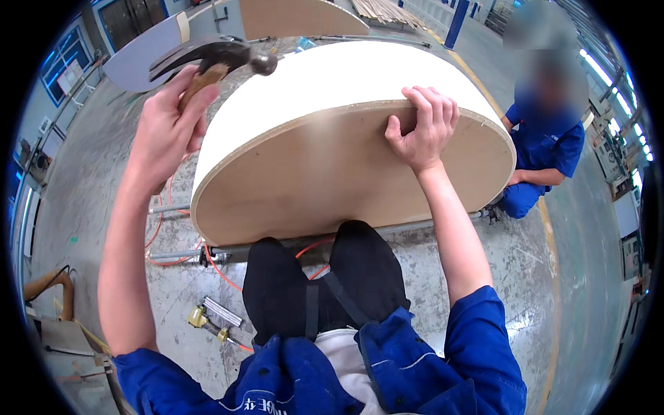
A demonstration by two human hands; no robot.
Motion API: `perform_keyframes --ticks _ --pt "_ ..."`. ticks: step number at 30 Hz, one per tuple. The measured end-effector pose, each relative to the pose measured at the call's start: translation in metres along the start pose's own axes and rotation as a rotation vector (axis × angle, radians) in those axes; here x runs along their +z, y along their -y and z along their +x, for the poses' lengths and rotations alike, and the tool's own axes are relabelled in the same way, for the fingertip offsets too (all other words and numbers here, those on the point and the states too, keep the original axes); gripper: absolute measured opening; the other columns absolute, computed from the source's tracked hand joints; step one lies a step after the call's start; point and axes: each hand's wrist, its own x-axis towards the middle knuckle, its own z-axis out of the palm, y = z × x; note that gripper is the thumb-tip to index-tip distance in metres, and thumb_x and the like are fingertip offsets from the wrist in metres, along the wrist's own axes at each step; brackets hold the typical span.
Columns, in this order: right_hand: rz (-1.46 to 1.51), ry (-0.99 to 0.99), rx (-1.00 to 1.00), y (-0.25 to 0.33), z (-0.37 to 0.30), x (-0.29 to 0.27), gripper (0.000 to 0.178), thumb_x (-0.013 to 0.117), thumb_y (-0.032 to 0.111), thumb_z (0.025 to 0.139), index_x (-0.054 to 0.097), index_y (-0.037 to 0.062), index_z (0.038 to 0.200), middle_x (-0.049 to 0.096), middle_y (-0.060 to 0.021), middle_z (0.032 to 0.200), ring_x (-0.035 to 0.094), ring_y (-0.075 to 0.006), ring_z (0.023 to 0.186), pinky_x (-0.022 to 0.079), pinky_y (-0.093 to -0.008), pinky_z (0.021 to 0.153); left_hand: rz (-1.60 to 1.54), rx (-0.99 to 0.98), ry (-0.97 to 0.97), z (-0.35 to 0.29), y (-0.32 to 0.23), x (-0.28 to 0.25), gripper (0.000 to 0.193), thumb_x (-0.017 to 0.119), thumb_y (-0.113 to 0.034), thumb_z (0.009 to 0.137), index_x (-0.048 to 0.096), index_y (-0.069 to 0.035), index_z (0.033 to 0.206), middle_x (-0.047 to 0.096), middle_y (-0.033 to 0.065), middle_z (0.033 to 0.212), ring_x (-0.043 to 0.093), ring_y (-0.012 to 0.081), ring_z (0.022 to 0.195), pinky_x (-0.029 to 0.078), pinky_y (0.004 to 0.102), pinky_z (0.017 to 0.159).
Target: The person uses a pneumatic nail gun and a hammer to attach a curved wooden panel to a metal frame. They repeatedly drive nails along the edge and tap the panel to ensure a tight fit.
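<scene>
A claw hammer [220, 54] with a wooden handle is raised at the upper left, my left hand [169, 124] closed around its handle. Its dark head is over the left part of a big curved wooden panel piece [325, 173], which has a brown flat face toward me and a white curved top surface [360, 72]. On the piece's upper rim, right of the middle, rests my right hand [425, 128]. Its fingers reach over the edge onto the white surface, and the thumb lies against the brown face.
A nail gun [199, 318] with an orange air hose lies on the concrete floor at the lower left, beside a nail strip [223, 311]. Metal bar clamps [180, 254] run beneath the piece. At the right a co-worker [546, 149] in blue crouches against it. More curved panels [297, 19] stand behind.
</scene>
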Motion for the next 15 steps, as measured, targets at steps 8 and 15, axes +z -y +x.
perform_keyframes --ticks 8,15 --pt "-0.036 -0.007 -0.03 0.005 0.0 0.001 0.043 0.069 0.033 0.077 0.064 0.015 0.115 0.065 -0.004 0.113 0.059 -0.0269 0.109 0.039 -0.0418 0.102 -0.058 -0.195 0.095 -0.05 0.013 -0.011 0.039 0.06 -0.025 0.101 0.06 0.008 0.123 0.054 0.0045 0.069 0.052 0.0101 0.061 0.044 0.0296 0.057" --pt "-0.038 -0.013 -0.035 0.002 -0.001 0.005 0.041 0.066 0.032 0.078 0.063 0.0139 0.115 0.065 -0.0051 0.113 0.059 -0.0277 0.109 0.039 -0.0427 0.102 0.13 0.009 0.081 -0.043 0.028 0.009 0.027 0.056 -0.021 0.103 0.059 0.004 0.114 0.055 0.0047 0.068 0.053 0.0124 0.061 0.043 0.0327 0.057"
